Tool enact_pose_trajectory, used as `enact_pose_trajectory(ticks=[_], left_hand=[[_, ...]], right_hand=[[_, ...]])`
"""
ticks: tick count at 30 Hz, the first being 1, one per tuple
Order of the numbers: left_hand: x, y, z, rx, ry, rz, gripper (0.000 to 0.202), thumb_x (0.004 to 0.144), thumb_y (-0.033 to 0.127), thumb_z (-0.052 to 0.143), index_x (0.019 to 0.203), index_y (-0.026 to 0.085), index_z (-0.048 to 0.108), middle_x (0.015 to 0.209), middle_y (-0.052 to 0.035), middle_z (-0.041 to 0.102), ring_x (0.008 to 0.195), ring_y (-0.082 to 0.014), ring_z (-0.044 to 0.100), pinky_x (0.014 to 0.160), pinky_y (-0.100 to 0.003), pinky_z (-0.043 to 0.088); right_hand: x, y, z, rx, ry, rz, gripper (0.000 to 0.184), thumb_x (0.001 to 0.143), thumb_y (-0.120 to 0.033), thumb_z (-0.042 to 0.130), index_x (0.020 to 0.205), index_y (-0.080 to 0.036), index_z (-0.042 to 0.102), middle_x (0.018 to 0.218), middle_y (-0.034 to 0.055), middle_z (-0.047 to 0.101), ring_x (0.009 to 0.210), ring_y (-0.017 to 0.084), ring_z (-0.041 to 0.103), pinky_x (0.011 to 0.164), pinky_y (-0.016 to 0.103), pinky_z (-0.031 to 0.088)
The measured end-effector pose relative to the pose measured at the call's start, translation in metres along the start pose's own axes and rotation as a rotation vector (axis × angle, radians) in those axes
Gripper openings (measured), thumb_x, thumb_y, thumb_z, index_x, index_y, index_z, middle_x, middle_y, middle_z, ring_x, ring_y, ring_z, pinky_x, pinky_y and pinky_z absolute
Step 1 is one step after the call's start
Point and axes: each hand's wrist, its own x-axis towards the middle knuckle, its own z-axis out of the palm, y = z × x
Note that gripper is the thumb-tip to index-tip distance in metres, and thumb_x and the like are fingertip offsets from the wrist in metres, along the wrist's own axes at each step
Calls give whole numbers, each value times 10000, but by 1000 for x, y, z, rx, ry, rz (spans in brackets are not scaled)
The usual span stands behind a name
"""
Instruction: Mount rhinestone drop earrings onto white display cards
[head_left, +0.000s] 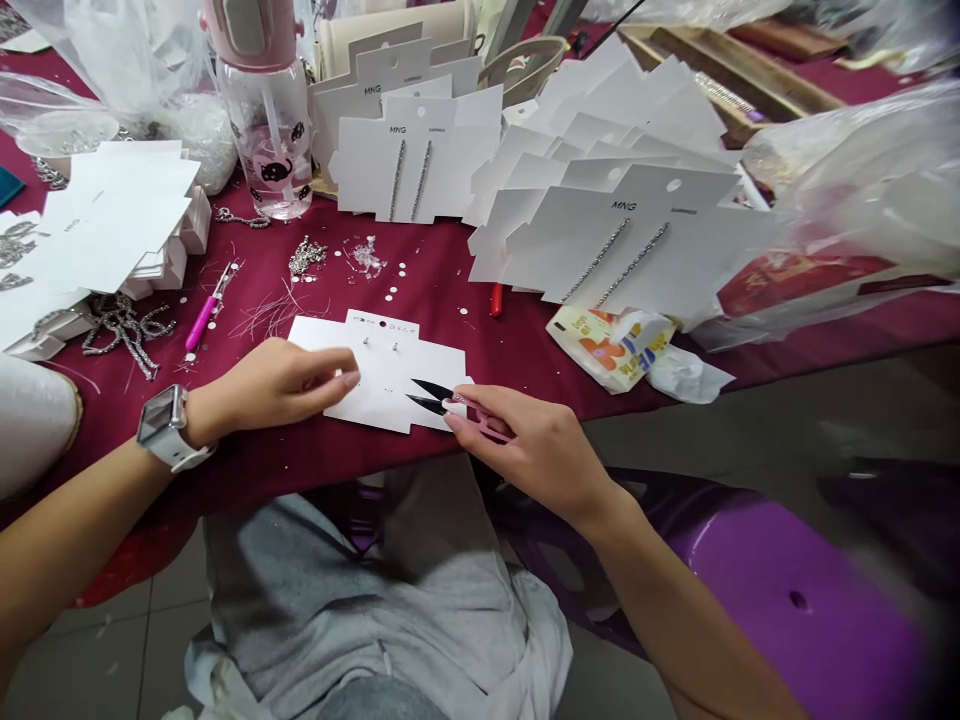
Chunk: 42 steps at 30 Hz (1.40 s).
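My right hand (525, 445) pinches the snips (431, 398) at the card (375, 378); a slip could nick it. My left hand (274, 385) curls, its hold unclear.

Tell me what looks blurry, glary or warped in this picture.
In the head view, the purple stool smears into blur and darkens toward the lower right corner; the plastic bag at upper right shows whitish glare; the burgundy tablecloth edge seems bowed by the wide lens; the right hand and thread snips stay fairly sharp.
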Motion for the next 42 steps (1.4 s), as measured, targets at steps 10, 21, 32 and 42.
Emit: enact_pose_trajectory(ticks=[10, 21, 32, 42], left_hand=[[64, 6, 5, 28, -214, 11, 203, 826, 305, 528, 950, 193, 642, 997, -63, 524, 930, -174, 443, 846, -304, 347], [58, -3, 22, -29, -94, 25, 258, 853, 373, 465, 916, 192, 637, 1012, -70, 469, 908, -181, 381, 873, -367, 304], [57, -3, 29, -43, -54, 26, 229, 839, 378, 483, 841, 221, 649, 1033, -55, 468, 936, -201, 360, 860, -400, 283], [57, -7, 37, -131, 2, 17, 187, 821, 350, 517, 810, 197, 625, 974, -42, 498, 919, -184, 380, 879, -381, 278]], right_hand=[[-1, 2, -14, 132, -304, 242, 239, 828, -401, 489, 787, -184, 583, 640, -14, 619, 548, 99, 560, 507, 187, 386], [4, 5, 1, -349, -104, 126, 616, 928, -401, 158, 597, -147, 610, 528, 53, 604, 422, 111, 487, 433, 229, 184], [14, -3, 12, -489, -108, 174, 644, 927, -381, 154, 580, -122, 630, 496, 69, 589, 398, 106, 457, 436, 238, 137], [21, -14, 18, -562, -167, 240, 574, 917, -358, 244, 581, -95, 628, 480, 80, 571, 415, 120, 476, 437, 248, 109]])
